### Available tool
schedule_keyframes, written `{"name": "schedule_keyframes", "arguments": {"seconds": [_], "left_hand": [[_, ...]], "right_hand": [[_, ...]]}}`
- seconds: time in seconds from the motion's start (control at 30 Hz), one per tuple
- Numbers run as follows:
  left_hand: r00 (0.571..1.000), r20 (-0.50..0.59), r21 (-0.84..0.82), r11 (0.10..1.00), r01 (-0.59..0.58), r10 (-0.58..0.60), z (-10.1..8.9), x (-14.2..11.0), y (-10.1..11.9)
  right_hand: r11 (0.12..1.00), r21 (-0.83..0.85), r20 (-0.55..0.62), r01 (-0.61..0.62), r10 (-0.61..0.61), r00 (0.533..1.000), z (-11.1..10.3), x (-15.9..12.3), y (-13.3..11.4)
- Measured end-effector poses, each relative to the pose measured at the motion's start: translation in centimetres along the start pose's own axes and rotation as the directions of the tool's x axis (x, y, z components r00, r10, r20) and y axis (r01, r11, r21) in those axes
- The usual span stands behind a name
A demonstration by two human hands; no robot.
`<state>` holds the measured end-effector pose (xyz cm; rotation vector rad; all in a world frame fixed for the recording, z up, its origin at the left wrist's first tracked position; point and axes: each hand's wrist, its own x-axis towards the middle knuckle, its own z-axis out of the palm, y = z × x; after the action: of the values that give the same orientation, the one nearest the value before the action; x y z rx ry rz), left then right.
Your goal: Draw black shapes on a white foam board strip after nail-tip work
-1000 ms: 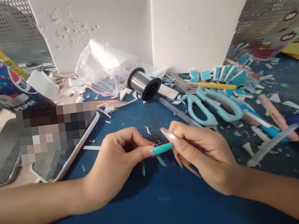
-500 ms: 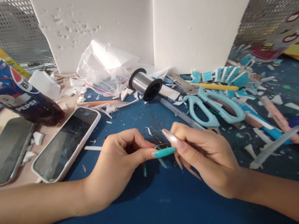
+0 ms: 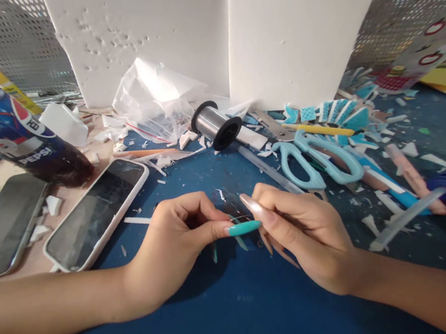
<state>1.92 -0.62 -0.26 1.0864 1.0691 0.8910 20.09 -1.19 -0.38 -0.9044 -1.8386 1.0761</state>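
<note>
My left hand (image 3: 177,252) and my right hand (image 3: 308,235) meet above the blue mat, each closed in a pinch. A thin, pale strand (image 3: 238,217) arcs between the fingertips; whether it is thread or wire I cannot tell. The left thumb's long turquoise nail reaches to the right fingertips. The right thumb and index finger press together, with long pinkish nails pointing left. Part of what lies in the pinches is hidden by the fingers. Just beyond the hands lies a black-flanged spool (image 3: 216,125) wound with fine silvery line.
Light-blue scissors (image 3: 317,163) and a yellow stick (image 3: 320,129) lie right of the spool. Two phones (image 3: 98,216) and a tilted Pepsi bottle (image 3: 24,141) are on the left. White foam boards (image 3: 291,32) stand behind a clear plastic bag (image 3: 152,99). Foam scraps litter the blue mat (image 3: 227,320).
The hands keep the same pinch and have barely moved. The whole view has shifted very slightly.
</note>
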Motion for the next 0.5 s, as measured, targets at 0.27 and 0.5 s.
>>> {"name": "schedule_keyframes", "arguments": {"seconds": [0.27,0.5], "left_hand": [[0.999,0.021,0.046,0.999,-0.027,0.026,0.04,0.09,-0.05],[0.995,0.065,0.188,0.978,-0.087,0.076,-0.08,-0.02,-0.37]], "right_hand": [[1.000,-0.014,0.062,-0.006,0.007,0.998,-0.13,0.18,0.16],[0.997,-0.056,0.088,-0.046,0.051,0.995,0.04,0.46,0.22]]}}
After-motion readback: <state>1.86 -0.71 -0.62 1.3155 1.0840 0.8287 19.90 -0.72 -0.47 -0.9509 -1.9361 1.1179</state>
